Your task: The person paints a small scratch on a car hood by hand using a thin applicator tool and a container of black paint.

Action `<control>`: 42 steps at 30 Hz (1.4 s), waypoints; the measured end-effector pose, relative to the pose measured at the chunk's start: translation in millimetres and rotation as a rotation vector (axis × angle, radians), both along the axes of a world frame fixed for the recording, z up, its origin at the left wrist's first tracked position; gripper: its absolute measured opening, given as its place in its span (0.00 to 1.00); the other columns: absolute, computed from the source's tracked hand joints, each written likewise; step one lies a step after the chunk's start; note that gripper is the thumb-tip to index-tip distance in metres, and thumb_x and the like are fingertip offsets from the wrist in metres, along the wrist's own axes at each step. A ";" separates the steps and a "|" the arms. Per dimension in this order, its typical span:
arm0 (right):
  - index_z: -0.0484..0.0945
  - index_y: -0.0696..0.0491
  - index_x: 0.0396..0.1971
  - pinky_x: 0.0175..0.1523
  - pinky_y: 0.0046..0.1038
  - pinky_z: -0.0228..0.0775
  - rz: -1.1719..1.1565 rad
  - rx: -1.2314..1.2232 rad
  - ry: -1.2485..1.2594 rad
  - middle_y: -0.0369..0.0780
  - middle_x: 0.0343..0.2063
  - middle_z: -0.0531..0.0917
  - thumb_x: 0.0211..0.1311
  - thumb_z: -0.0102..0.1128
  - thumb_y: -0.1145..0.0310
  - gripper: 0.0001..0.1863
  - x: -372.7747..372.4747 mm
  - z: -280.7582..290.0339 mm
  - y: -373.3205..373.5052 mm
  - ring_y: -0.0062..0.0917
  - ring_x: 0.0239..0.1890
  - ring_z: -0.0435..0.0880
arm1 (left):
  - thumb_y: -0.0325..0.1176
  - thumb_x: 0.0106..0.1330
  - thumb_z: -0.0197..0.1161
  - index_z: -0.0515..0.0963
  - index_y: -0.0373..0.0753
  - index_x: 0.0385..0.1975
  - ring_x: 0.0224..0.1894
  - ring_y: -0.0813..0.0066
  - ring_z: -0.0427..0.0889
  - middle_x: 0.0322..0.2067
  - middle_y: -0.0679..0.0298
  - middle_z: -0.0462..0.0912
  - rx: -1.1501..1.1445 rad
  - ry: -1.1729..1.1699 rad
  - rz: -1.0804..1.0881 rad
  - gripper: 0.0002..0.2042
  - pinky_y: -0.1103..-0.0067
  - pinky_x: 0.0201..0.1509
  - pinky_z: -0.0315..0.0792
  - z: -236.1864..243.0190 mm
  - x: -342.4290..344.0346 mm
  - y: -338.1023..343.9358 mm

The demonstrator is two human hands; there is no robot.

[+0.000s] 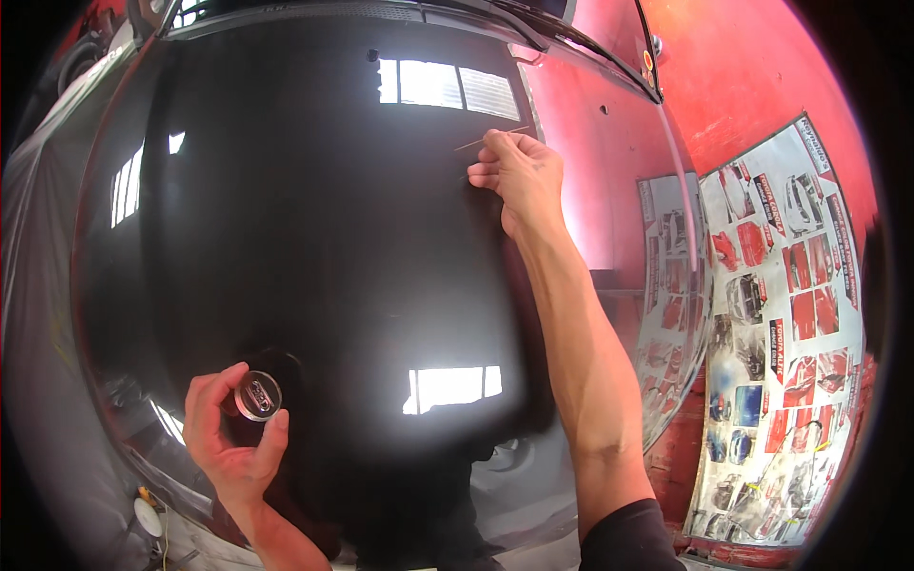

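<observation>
A glossy black car hood fills most of the head view. At the lower left, my left hand holds a small round clear-rimmed container with a dark middle, gripped between finger and thumb above the hood. Over the hood's upper right, my right hand is closed on a thin stick, pinched near the thumb tip. I cannot tell whether the stick touches the surface.
The windshield wipers and cowl are at the top. A red wall stands to the right, with a sheet of car photos on it. Grey draped material lines the left side, with a small white round object below.
</observation>
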State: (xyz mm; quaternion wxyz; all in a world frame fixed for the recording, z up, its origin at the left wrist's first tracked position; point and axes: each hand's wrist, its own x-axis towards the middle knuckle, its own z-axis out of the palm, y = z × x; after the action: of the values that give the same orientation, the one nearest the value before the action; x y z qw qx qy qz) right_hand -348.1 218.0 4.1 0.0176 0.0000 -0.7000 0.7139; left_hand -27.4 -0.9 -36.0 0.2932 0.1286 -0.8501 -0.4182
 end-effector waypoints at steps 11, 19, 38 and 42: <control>0.79 0.64 0.29 0.28 0.25 0.79 -0.009 0.023 0.000 0.41 0.23 0.80 0.67 0.60 0.72 0.11 0.6 2.6 -1.7 0.24 0.20 0.82 | 0.33 0.46 0.76 0.82 0.35 0.47 0.33 0.74 0.75 0.35 0.63 0.79 -0.070 0.049 0.016 0.25 0.79 0.37 0.69 -0.5 -4.3 2.0; 0.80 0.64 0.29 0.28 0.24 0.79 -0.011 0.051 0.006 0.40 0.23 0.80 0.68 0.60 0.71 0.11 2.4 4.9 -1.2 0.24 0.20 0.82 | 0.32 0.44 0.75 0.82 0.35 0.46 0.32 0.74 0.75 0.35 0.63 0.80 -0.061 0.069 0.017 0.25 0.79 0.35 0.69 3.3 -3.9 3.2; 0.79 0.64 0.29 0.27 0.24 0.79 -0.016 0.064 0.004 0.40 0.23 0.80 0.68 0.60 0.72 0.11 0.7 5.2 -0.8 0.23 0.20 0.82 | 0.32 0.44 0.76 0.82 0.35 0.46 0.32 0.73 0.77 0.36 0.62 0.80 -0.065 0.054 0.022 0.25 0.79 0.35 0.70 5.0 -2.5 3.3; 0.79 0.64 0.28 0.27 0.24 0.79 -0.019 0.063 -0.001 0.40 0.22 0.80 0.68 0.60 0.72 0.11 0.8 5.2 -1.8 0.23 0.20 0.82 | 0.32 0.44 0.76 0.82 0.35 0.45 0.32 0.73 0.77 0.36 0.62 0.80 -0.072 0.054 0.022 0.24 0.79 0.35 0.70 4.1 -2.8 2.5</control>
State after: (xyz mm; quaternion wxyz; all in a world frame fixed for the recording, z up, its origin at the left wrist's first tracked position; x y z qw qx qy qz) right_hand -347.3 216.2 9.3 0.0241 -0.0062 -0.7222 0.6913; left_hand -30.2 1.7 -31.9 0.3249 0.1159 -0.8548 -0.3876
